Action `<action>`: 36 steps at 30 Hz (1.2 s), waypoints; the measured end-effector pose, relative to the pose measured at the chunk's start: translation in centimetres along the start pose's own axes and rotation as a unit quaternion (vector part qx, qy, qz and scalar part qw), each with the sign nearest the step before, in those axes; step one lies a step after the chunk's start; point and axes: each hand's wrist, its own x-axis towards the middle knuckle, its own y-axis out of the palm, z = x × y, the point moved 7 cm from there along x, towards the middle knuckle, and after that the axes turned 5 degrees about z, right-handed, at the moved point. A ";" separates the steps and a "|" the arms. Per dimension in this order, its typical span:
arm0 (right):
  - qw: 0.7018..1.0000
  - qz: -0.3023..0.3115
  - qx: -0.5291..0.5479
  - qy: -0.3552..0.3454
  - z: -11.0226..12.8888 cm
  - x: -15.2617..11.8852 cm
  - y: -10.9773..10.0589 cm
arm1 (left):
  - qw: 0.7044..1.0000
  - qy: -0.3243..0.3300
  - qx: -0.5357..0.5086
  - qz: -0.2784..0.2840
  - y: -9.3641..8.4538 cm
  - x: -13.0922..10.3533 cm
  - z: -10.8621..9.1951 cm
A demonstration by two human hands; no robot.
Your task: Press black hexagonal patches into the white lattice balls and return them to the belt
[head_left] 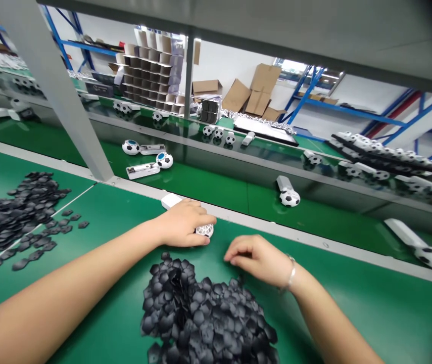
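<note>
My left hand is closed over a white soccer-ball-headed device at the back edge of the green table. The ball's white lattice shows between thumb and fingers, and its pale handle sticks out behind the hand. To the right, my right hand hovers with thumb and fingertips pinched together; whatever they may hold is hidden. A silvery bracelet circles that wrist. Below both hands lies a large heap of black pentagon-shaped pieces.
Another pile of black pieces spreads across the left of the table. Beyond the metal rail, a green conveyor belt carries several soccer-ball devices. A grey post rises at left. Cardboard boxes stand at the back.
</note>
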 end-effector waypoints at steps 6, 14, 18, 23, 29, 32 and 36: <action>0.991 0.007 -0.133 -0.012 0.9 -3.9 2.7 | 0.999 0.039 -0.012 -0.002 -0.4 -0.1 -0.5; 0.899 0.011 -0.435 0.056 2.4 -3.2 5.9 | 0.984 -0.134 0.114 -0.032 -1.1 -0.5 -2.6; 0.875 -0.013 -0.478 0.077 2.9 -2.9 6.8 | 0.967 -0.230 0.088 0.062 0.7 -0.6 -2.3; 0.891 -0.029 -0.444 0.088 2.7 -1.8 4.6 | 0.984 -0.132 0.097 0.067 0.5 -0.4 -2.3; 0.973 -0.141 -0.178 -0.038 3.2 0.0 -0.1 | 0.997 -0.035 0.034 0.052 0.3 -0.5 -1.7; 0.974 -0.187 -0.109 -0.067 2.8 0.3 -0.5 | 0.998 -0.018 -0.006 0.051 0.6 -0.4 -1.5; 0.979 -0.181 -0.076 -0.056 1.9 0.6 0.3 | 0.998 -0.013 -0.039 0.053 0.6 -0.3 -1.4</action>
